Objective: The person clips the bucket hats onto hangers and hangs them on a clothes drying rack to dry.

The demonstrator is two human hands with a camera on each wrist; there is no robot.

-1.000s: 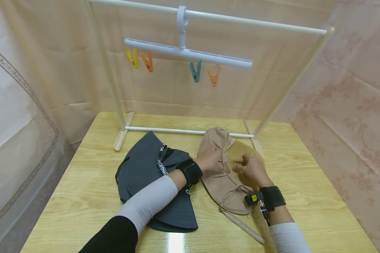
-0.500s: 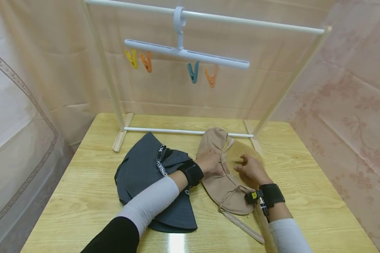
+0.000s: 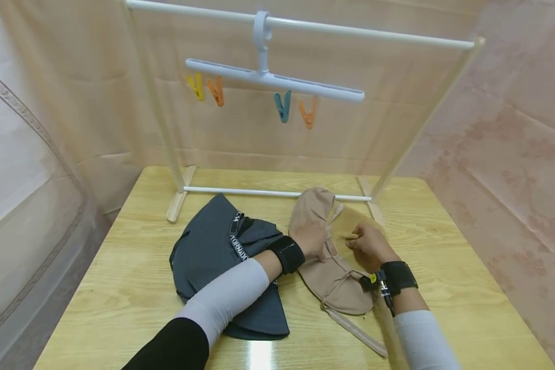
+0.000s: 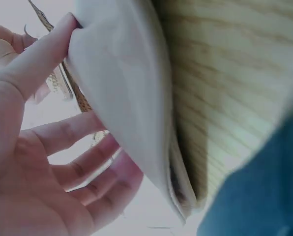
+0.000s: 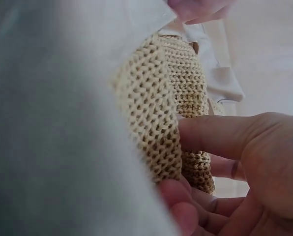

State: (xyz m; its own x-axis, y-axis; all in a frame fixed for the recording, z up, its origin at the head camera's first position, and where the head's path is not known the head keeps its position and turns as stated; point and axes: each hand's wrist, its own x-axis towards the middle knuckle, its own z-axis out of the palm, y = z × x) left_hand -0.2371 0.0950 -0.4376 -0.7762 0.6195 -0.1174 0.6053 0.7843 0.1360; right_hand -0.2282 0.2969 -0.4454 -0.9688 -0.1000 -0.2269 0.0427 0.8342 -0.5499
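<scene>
Wooden table (image 3: 458, 282): right grip (image 3: 371, 247) closed on beige hat (image 3: 321, 280), left grip (image 3: 312, 240) wide against it.

- The left hand (image 3: 311, 241) rests on the beige hat (image 3: 322, 280), its forearm crossing above the dark grey hat (image 3: 208, 257).
- The right hand (image 3: 371, 247) pinches the beige hat's woven crown (image 3: 344, 221).
- A strap (image 3: 358, 333) trails across the wooden surface (image 3: 453, 272).
- Behind, a hanger (image 3: 305, 87) hangs from the rack's top bar (image 3: 374, 34), clips (image 3: 284, 114) beneath it.

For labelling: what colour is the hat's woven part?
Woven part: straw yellow, clearest in right wrist view.
</scene>
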